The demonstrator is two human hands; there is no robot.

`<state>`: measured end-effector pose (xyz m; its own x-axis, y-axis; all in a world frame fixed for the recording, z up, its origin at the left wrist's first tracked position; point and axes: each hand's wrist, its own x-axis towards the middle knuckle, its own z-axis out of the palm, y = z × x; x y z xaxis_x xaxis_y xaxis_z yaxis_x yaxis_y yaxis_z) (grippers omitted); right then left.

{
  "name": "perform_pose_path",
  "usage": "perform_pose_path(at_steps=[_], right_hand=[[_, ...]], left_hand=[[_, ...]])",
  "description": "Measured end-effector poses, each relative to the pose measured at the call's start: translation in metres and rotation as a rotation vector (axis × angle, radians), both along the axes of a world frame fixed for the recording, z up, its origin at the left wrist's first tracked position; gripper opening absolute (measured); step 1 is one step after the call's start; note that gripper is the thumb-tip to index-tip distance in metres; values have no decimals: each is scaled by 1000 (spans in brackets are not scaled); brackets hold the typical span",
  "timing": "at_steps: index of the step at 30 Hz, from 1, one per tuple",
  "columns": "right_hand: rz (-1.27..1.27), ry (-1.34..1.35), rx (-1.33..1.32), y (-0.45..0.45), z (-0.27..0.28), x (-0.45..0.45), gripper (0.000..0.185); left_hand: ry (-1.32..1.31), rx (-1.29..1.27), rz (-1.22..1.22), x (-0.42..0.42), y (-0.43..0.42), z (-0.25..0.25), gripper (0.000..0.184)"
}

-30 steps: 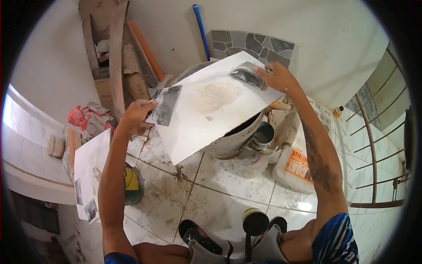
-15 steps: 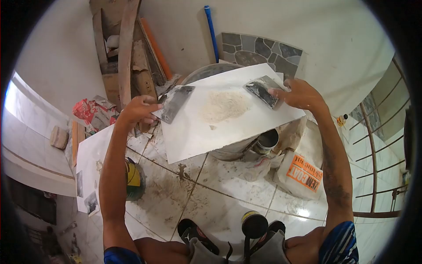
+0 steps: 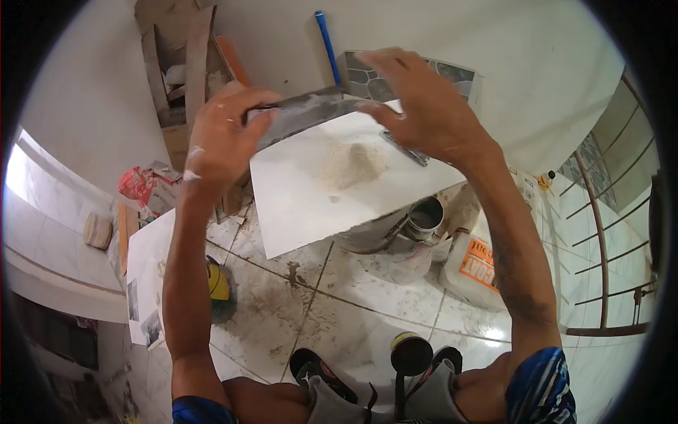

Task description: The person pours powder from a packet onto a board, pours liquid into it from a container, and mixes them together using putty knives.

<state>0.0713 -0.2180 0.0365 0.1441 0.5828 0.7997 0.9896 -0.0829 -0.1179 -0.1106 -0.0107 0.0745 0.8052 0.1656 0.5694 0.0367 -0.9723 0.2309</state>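
My left hand (image 3: 224, 134) grips a flat dark plate (image 3: 304, 114) smeared with white, lifted above the far left part of a white board (image 3: 289, 212). My right hand (image 3: 431, 106) is raised over the board's far right side, its fingers apart and blurred, the thumb close to the plate's right end. Whether it touches the plate is unclear. A heap of pale powder (image 3: 355, 164) lies on the board. A second dark plate (image 3: 406, 148) rests on the board below my right hand, partly hidden by it.
Beneath the board stand a bucket (image 3: 367, 237) and a dark can (image 3: 425, 215). A labelled sack (image 3: 472, 272) sits to their right. Another tub (image 3: 221, 290) is at the left. Wooden planks (image 3: 199, 63) lean on the wall; a metal grille (image 3: 600, 240) is at the right.
My left hand has lifted its plate off the board and moved it up and right. My right hand has let go of the other plate and risen leftward. The powder looks more heaped.
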Motion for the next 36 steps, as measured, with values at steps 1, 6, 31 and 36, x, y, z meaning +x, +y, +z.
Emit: perform_pose_path(at_steps=[1, 6, 31, 36], right_hand=[[-3, -52, -6, 3, 4, -4, 38], [-29, 4, -253, 0, 14, -11, 20], [32, 1319, 324, -104, 43, 86, 37], [11, 1358, 300, -102, 28, 96, 37]], left_hand=[[-69, 140, -87, 3, -13, 1, 18], [-111, 229, -113, 13, -74, 9, 17], [1145, 369, -488, 246, -93, -49, 81], [1095, 438, -515, 255, -89, -52, 82]])
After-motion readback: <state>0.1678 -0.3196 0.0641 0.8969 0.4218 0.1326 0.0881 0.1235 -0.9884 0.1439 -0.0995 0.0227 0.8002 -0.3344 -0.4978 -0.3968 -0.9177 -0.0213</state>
